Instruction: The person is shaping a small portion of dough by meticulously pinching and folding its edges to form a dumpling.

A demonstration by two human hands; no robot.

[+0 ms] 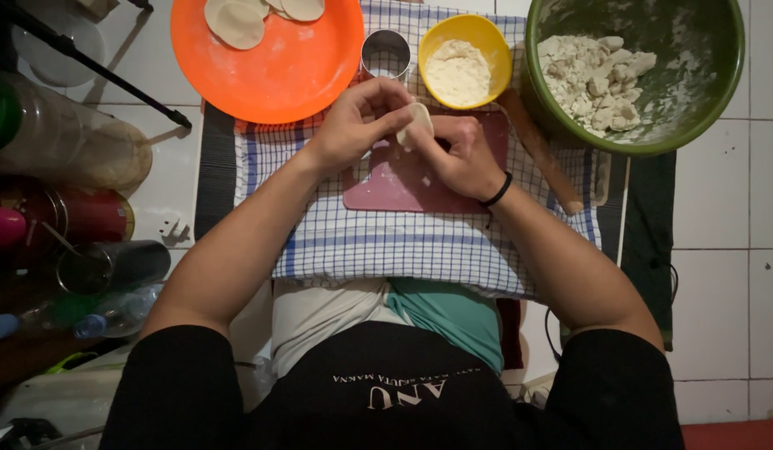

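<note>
**Both hands pinched one dough round**

Fingers of the left hand (353, 121) and right hand (461, 154) closed on a dough round (417, 122) above the pink board (395, 179); behind stood the green bowl (712, 100), orange plate (278, 75), yellow bowl (486, 37).

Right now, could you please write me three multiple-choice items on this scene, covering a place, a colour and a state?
1. Where is the metal ring cutter?
A. between the orange plate and the yellow bowl
B. inside the green bowl
C. on the floor

2. What colour is the board?
A. blue
B. dark red
C. white

3. What are the hands doing?
A. resting flat
B. both holding a dough round
C. gripping the rolling pin

Answers: 1 A, it stands between them. 2 B, it shows dark red. 3 B, left hand and right hand pinch it together.
</note>
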